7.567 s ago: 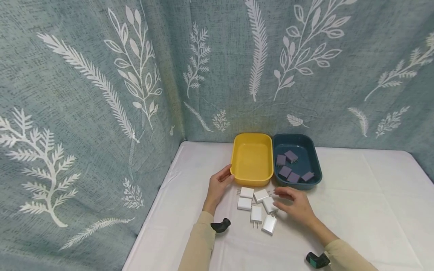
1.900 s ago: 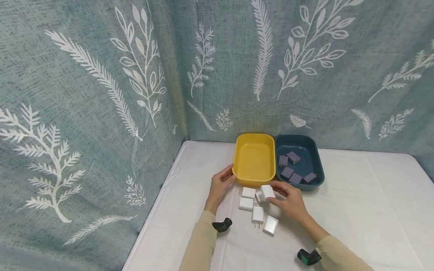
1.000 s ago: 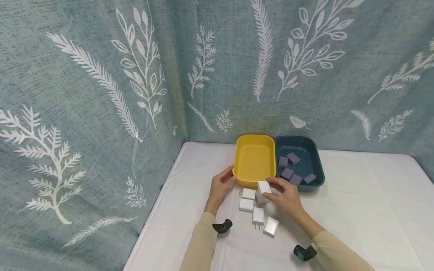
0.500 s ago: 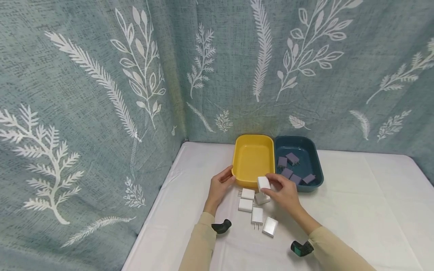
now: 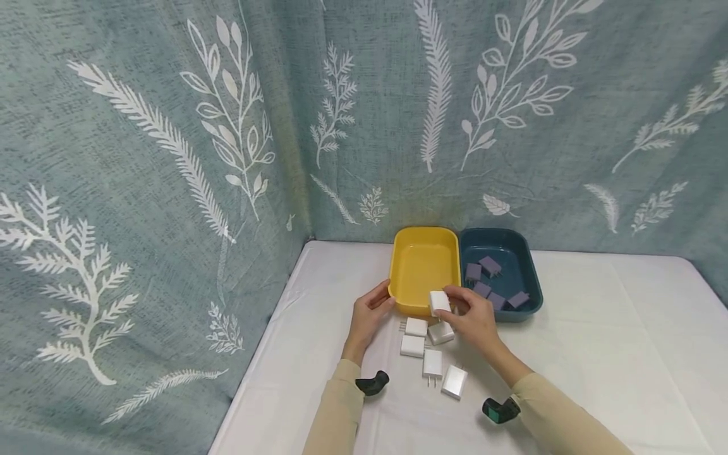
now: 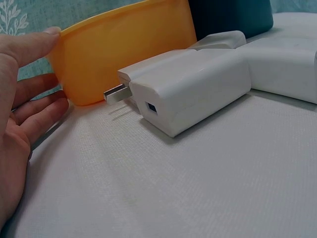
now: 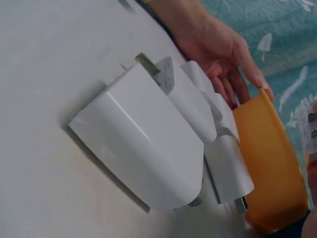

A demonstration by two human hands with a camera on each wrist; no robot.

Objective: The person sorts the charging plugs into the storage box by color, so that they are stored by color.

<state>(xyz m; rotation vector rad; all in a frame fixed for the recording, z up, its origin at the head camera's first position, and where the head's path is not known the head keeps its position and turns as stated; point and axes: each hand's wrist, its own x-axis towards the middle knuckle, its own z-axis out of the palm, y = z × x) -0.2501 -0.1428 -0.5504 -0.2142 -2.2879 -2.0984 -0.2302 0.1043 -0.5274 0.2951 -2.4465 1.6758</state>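
My right hand pinches a white plug-in charger between thumb and fingers, raised over the front rim of the yellow tray. At the right edge of the right wrist view, this charger shows only in part. My left hand touches the yellow tray's front left corner. In the left wrist view its thumb is at the rim and its loosely extended fingers lie beside the outer wall. Several more white chargers lie on the table in front of the tray, their metal prongs pointing various ways.
A dark blue tray stands against the yellow one's right side, holding several purple chargers. White cloth covers the table. A blue-green leaf-patterned curtain hangs behind and to the left.
My right hand has picked a white charger up from the group on the table and moved it forward and left to the yellow tray's front rim. My left hand has stayed at the corner.
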